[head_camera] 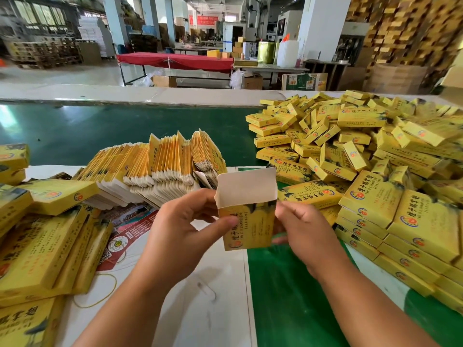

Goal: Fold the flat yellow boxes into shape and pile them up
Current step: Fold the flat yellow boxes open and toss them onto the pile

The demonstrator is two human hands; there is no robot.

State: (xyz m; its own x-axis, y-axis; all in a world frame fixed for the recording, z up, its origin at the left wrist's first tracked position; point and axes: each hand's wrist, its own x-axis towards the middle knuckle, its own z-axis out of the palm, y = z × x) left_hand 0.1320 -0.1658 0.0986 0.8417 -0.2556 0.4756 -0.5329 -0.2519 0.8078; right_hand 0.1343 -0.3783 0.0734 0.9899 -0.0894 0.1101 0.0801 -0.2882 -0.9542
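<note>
I hold one yellow box upright in front of me, opened into shape, its white top flap standing up. My left hand pinches its left edge, thumb on the printed front. My right hand grips its right side, fingers curled behind it. Behind the box, a long row of flat yellow boxes stands on edge. A big heap of folded yellow boxes fills the right side, with neat stacks at its near end.
More folded yellow boxes lie stacked at the left. Printed leaflets and rubber bands lie on the white sheet under my arms. A green belt runs across behind. Beyond it are a red-draped table and pallets.
</note>
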